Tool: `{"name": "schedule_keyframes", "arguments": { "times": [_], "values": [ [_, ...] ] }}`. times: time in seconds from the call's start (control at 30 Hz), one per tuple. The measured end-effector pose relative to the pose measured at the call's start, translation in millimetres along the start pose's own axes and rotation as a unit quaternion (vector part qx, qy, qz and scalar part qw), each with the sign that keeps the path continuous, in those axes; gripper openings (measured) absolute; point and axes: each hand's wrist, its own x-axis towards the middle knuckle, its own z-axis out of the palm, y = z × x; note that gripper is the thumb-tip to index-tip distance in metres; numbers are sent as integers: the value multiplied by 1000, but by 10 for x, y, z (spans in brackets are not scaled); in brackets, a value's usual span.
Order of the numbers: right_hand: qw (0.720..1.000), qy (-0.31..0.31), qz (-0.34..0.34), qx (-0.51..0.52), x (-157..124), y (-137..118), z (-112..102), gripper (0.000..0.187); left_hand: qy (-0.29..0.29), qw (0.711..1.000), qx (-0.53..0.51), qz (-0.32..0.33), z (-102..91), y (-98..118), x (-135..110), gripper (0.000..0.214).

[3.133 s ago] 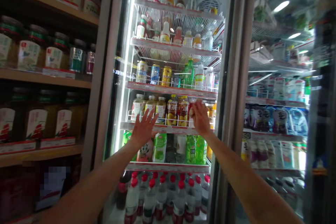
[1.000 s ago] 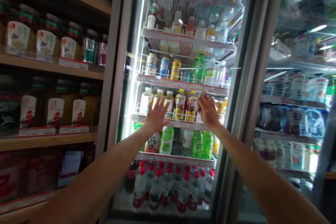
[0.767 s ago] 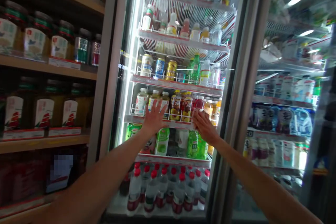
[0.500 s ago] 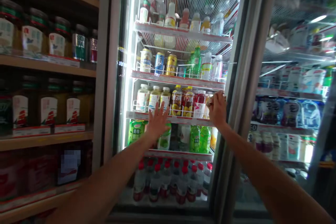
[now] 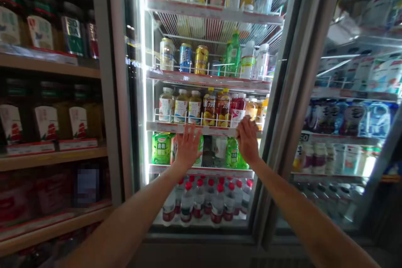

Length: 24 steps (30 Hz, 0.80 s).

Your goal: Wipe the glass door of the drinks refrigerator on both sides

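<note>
My left hand [image 5: 187, 146] lies open and flat, fingers spread, on the glass door [image 5: 147, 142] of a lit drinks fridge. It covers the shelf edge below a row of tea and juice bottles [image 5: 194, 106]. My right hand [image 5: 248, 140] presses on the same glass further right, near the door's metal frame [image 5: 292, 71]. Its fingers are held together and bent at the tips, over something small and pale that I cannot make out. Green bottles [image 5: 161, 148] stand on the shelf behind both hands.
Red-capped water bottles [image 5: 201, 201] fill the fridge's bottom shelf, with cans [image 5: 185, 56] two shelves above. Wooden shelves with jars [image 5: 40, 33] and labelled bottles [image 5: 47, 121] run along the left. A second glass-door fridge [image 5: 345, 117] with cartons stands to the right.
My right hand slid right to the door frame, then back left and down across the glass. My left hand drifted slightly lower. The view has moved closer and lower.
</note>
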Motion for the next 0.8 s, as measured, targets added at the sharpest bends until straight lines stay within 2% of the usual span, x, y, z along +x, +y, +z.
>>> {"name": "schedule_keyframes", "arguments": {
  "times": [0.07,0.13,0.2,0.27,0.37,0.4,0.43,0.53,0.6,0.63,0.73,0.77,0.8],
  "values": [
    [994,-62,-84,17,-312,-231,14,53,4,1000,-1,5,69,7,-71,93],
    [974,-135,-182,30,-602,-421,13,51,14,1000,-1,9,118,7,-115,93],
    [961,-166,-218,32,-697,-489,22,49,17,1000,-3,15,138,1,-130,93],
    [975,-142,-169,21,-585,-455,54,47,13,1000,-6,19,134,-3,-128,91],
    [996,-72,-48,1,-347,-408,125,47,5,1000,-7,17,119,-7,-134,91],
    [997,-64,-35,0,-323,-428,142,47,3,1000,-6,18,119,-11,-142,91],
    [996,-70,-52,3,-335,-464,151,47,3,1000,-5,21,123,-16,-155,92],
    [974,-137,-181,29,-462,-591,145,45,-3,999,3,41,154,-49,-204,93],
    [962,-159,-218,39,-468,-625,138,45,-6,998,10,54,179,-77,-238,94],
    [967,-154,-200,38,-427,-626,141,45,-6,998,13,59,189,-90,-253,95],
    [992,-103,-73,18,-260,-647,178,47,0,997,20,68,212,-125,-292,96],
    [994,-95,-51,12,-239,-679,192,47,1,997,22,73,218,-135,-303,95],
    [994,-97,-56,11,-249,-723,202,46,2,997,25,78,224,-144,-314,94]
  ]
}}
